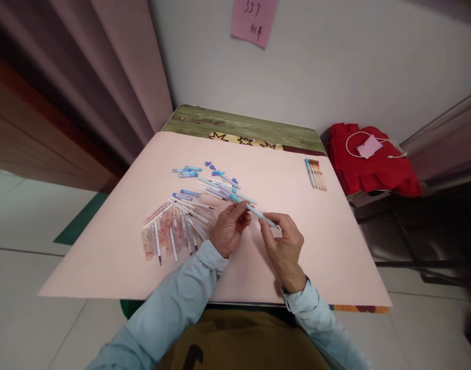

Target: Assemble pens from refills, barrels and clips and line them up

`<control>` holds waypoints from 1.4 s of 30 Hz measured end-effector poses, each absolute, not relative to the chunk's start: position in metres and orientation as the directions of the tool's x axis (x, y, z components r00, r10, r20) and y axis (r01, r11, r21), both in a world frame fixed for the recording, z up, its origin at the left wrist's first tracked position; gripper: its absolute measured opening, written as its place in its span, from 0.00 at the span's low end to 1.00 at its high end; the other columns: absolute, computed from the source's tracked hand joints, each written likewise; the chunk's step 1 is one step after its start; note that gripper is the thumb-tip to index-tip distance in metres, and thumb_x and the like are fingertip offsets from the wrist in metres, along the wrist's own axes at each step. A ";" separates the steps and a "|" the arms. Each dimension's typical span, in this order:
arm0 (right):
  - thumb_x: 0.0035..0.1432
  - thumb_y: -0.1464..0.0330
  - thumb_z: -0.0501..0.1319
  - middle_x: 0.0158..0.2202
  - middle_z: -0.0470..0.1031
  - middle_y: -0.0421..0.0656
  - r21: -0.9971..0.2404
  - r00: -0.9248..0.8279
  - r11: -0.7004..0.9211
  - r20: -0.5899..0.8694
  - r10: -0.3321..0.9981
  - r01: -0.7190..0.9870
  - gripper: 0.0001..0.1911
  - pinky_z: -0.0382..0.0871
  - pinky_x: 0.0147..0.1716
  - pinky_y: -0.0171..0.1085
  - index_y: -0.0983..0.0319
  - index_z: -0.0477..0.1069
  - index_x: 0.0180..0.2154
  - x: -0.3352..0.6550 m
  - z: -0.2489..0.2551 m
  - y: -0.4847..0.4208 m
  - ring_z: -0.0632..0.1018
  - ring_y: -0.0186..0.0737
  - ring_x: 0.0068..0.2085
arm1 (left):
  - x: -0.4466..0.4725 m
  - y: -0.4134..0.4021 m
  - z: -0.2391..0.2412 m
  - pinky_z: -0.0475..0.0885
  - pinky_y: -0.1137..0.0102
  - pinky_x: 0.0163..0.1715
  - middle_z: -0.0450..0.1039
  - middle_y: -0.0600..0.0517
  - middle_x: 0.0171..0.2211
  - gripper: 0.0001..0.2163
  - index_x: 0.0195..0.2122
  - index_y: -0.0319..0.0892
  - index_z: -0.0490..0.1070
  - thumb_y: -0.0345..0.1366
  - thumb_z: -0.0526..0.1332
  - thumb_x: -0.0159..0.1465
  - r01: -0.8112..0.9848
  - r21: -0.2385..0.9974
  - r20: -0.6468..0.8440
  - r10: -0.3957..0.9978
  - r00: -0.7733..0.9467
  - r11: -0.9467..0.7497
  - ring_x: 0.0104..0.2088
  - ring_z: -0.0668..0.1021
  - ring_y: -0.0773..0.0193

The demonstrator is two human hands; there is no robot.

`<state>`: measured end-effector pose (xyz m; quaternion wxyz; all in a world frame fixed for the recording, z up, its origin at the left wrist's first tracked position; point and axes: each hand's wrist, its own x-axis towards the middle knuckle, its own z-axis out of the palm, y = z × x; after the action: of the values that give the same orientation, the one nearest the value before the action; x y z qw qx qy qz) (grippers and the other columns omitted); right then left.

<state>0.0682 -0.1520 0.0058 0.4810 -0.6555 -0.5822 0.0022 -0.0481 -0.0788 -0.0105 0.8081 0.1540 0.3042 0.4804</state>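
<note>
A pale blue pen [257,211] with a teal upper end slants between my two hands above the table. My left hand [228,230] pinches it near the upper part, and my right hand [284,240] has thumb and fingers closed at its lower tip. Just beyond my left hand lie loose pale blue pen barrels [219,191], partly overlapping. White pen refills [173,244] with dark tips fan out to the left, on and around clear printed barrels [168,228]. Behind them are short blue pen pieces [188,174] and small dark blue caps [210,165].
A row of pens [316,174], one blue and several tan with brown tops, lies at the table's far right. The pink sheet [323,257] covers most of the table. A red cloth-covered seat [374,169] with a white cord stands right of it; a curtain [131,67] hangs left.
</note>
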 end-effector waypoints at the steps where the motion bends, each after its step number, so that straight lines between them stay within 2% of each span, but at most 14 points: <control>1: 0.62 0.65 0.61 0.34 0.79 0.43 -0.617 0.313 0.140 0.566 0.763 0.774 0.05 0.70 0.39 0.39 0.59 0.74 0.38 0.068 0.005 -0.152 0.78 0.40 0.37 | -0.048 -0.079 -0.011 0.69 0.80 0.24 0.75 0.55 0.26 0.14 0.33 0.35 0.77 0.36 0.75 0.48 -0.679 0.544 -0.346 0.869 0.354 0.493 0.23 0.73 0.76; 8: 0.65 0.62 0.59 0.31 0.80 0.43 -0.542 0.277 0.081 0.546 0.791 0.836 0.12 0.66 0.35 0.35 0.60 0.77 0.34 0.066 -0.005 -0.150 0.77 0.37 0.32 | -0.050 -0.079 -0.013 0.65 0.83 0.17 0.79 0.50 0.33 0.13 0.35 0.37 0.78 0.39 0.73 0.52 -0.628 0.587 -0.382 0.859 0.340 0.510 0.27 0.77 0.73; 13: 0.67 0.58 0.56 0.27 0.79 0.41 -0.540 0.326 -0.024 0.471 0.820 0.841 0.19 0.60 0.28 0.33 0.60 0.78 0.31 0.066 -0.010 -0.150 0.74 0.33 0.26 | -0.049 -0.080 -0.011 0.74 0.81 0.25 0.80 0.48 0.36 0.11 0.36 0.36 0.78 0.37 0.71 0.56 -0.635 0.571 -0.360 0.854 0.376 0.520 0.35 0.80 0.68; 16: 0.68 0.56 0.53 0.26 0.79 0.42 -0.550 0.342 -0.070 0.410 0.845 0.832 0.22 0.58 0.26 0.33 0.60 0.78 0.30 0.066 -0.010 -0.151 0.74 0.34 0.25 | -0.048 -0.080 -0.011 0.77 0.79 0.31 0.80 0.48 0.36 0.10 0.36 0.35 0.77 0.36 0.71 0.57 -0.665 0.549 -0.330 0.862 0.384 0.507 0.36 0.81 0.67; 19: 0.67 0.56 0.53 0.28 0.79 0.41 -0.601 0.358 -0.082 0.356 0.863 0.795 0.19 0.62 0.28 0.33 0.60 0.78 0.41 0.065 -0.009 -0.152 0.76 0.36 0.28 | -0.048 -0.079 -0.013 0.77 0.78 0.32 0.79 0.48 0.34 0.09 0.35 0.35 0.77 0.36 0.70 0.58 -0.680 0.547 -0.312 0.873 0.375 0.488 0.35 0.81 0.67; 21: 0.65 0.56 0.56 0.30 0.79 0.41 -0.651 0.373 -0.075 0.334 0.866 0.756 0.20 0.65 0.29 0.33 0.61 0.72 0.51 0.064 -0.008 -0.154 0.77 0.37 0.29 | -0.048 -0.078 -0.014 0.78 0.77 0.33 0.79 0.48 0.34 0.08 0.35 0.35 0.77 0.35 0.70 0.58 -0.691 0.548 -0.311 0.882 0.355 0.472 0.34 0.81 0.67; 22: 0.63 0.56 0.58 0.31 0.78 0.41 -0.669 0.375 -0.067 0.330 0.866 0.741 0.21 0.66 0.30 0.33 0.61 0.70 0.52 0.064 -0.008 -0.155 0.77 0.37 0.30 | -0.049 -0.077 -0.014 0.78 0.77 0.33 0.79 0.48 0.34 0.08 0.35 0.35 0.77 0.34 0.69 0.59 -0.696 0.547 -0.314 0.885 0.344 0.465 0.34 0.81 0.68; 27: 0.62 0.61 0.58 0.30 0.77 0.40 -0.684 0.385 -0.055 0.341 0.858 0.727 0.10 0.67 0.30 0.34 0.60 0.72 0.40 0.064 -0.009 -0.158 0.75 0.36 0.28 | -0.048 -0.076 -0.013 0.77 0.78 0.33 0.79 0.48 0.34 0.07 0.35 0.35 0.77 0.34 0.68 0.59 -0.694 0.545 -0.327 0.882 0.340 0.470 0.35 0.81 0.68; 36: 0.68 0.55 0.51 0.22 0.76 0.39 -0.707 0.380 -0.095 0.257 0.888 0.700 0.22 0.63 0.27 0.31 0.60 0.76 0.31 0.066 -0.009 -0.157 0.76 0.34 0.24 | -0.048 -0.079 -0.010 0.77 0.78 0.30 0.79 0.48 0.35 0.09 0.35 0.35 0.76 0.35 0.69 0.58 -0.661 0.562 -0.318 0.868 0.382 0.497 0.36 0.81 0.65; 39: 0.67 0.55 0.52 0.23 0.77 0.38 -0.710 0.367 -0.090 0.248 0.896 0.699 0.20 0.64 0.27 0.32 0.59 0.77 0.37 0.067 -0.009 -0.158 0.77 0.34 0.25 | -0.047 -0.079 -0.010 0.77 0.78 0.31 0.79 0.48 0.34 0.09 0.35 0.35 0.76 0.36 0.70 0.58 -0.676 0.567 -0.309 0.882 0.356 0.471 0.34 0.81 0.67; 42: 0.62 0.56 0.59 0.28 0.77 0.39 -0.730 0.390 -0.060 0.292 0.873 0.680 0.18 0.66 0.29 0.33 0.61 0.72 0.48 0.066 -0.009 -0.159 0.77 0.36 0.28 | -0.047 -0.078 -0.011 0.78 0.77 0.32 0.79 0.49 0.34 0.08 0.34 0.35 0.76 0.35 0.70 0.58 -0.683 0.572 -0.312 0.891 0.331 0.454 0.34 0.80 0.68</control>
<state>0.0661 -0.1588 -0.0094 0.4222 -0.7189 -0.5403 0.1142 -0.0469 -0.0777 -0.0108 0.7973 0.1720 0.3023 0.4933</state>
